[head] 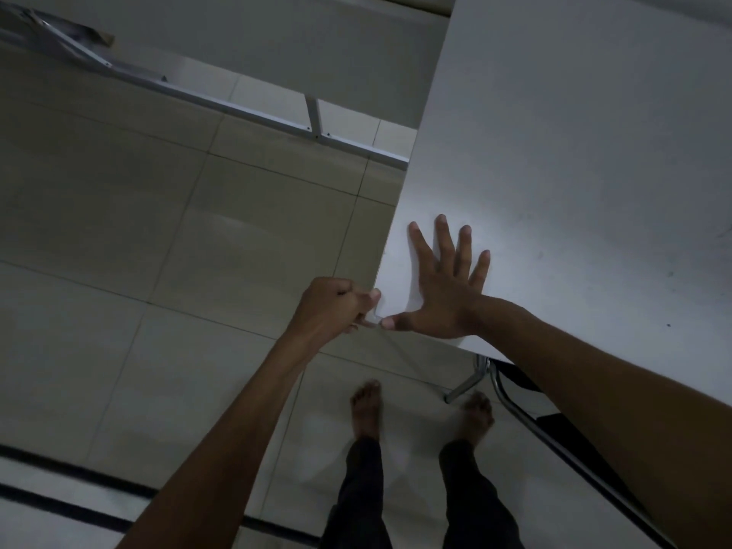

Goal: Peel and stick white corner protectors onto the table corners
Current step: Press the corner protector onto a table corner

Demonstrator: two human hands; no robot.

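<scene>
Right between hands (445, 299): corner protector (374, 319).

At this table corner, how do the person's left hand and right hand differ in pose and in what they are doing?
The left hand is curled into a fist off the white table's edge, while the right hand lies flat on the tabletop with fingers spread. The left hand's fingers pinch the small white corner protector at the table corner; the right hand grips nothing, only its thumb tip reaching the corner. Both meet at that same corner.

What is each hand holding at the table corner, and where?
The left hand pinches the white protector against the table corner, from its outer side. The right hand lies flat, holding nothing.
</scene>
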